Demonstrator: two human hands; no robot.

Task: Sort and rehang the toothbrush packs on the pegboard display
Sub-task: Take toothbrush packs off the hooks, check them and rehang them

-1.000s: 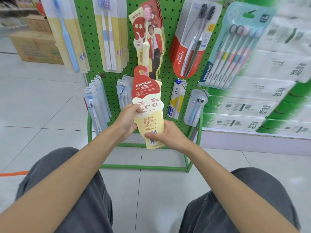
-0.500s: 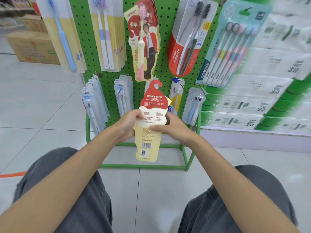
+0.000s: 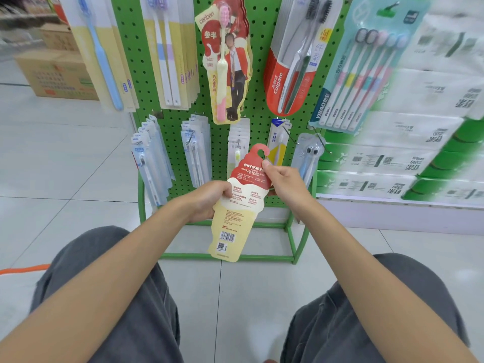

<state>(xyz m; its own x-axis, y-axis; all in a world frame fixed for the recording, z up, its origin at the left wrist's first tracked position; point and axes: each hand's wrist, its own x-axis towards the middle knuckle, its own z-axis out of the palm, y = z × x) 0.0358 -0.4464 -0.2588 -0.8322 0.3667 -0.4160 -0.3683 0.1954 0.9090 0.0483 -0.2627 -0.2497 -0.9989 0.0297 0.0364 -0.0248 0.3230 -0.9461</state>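
Observation:
I hold an ice-cream-shaped toothbrush pack (image 3: 239, 205), red on top and cream below, its printed back facing me, in front of the green pegboard (image 3: 262, 27). My left hand (image 3: 209, 199) grips its left edge at the middle. My right hand (image 3: 284, 183) pinches its red top just under the hook cutout. The pack leans slightly to the right, below a matching stack of ice-cream packs (image 3: 225, 61) hanging on the board.
Other packs hang around: blue brush packs (image 3: 104, 53), white twin packs (image 3: 170, 56), red Colgate packs (image 3: 296, 61), a teal multi-pack (image 3: 364, 66), small packs on the lower row (image 3: 152, 161). Tissue packs (image 3: 419, 142) fill shelves right. A cardboard box (image 3: 55, 74) sits left.
The pack has come down from the upper peg area and tilted. My right hand slid from the pack's bottom up to its red top near the hook.

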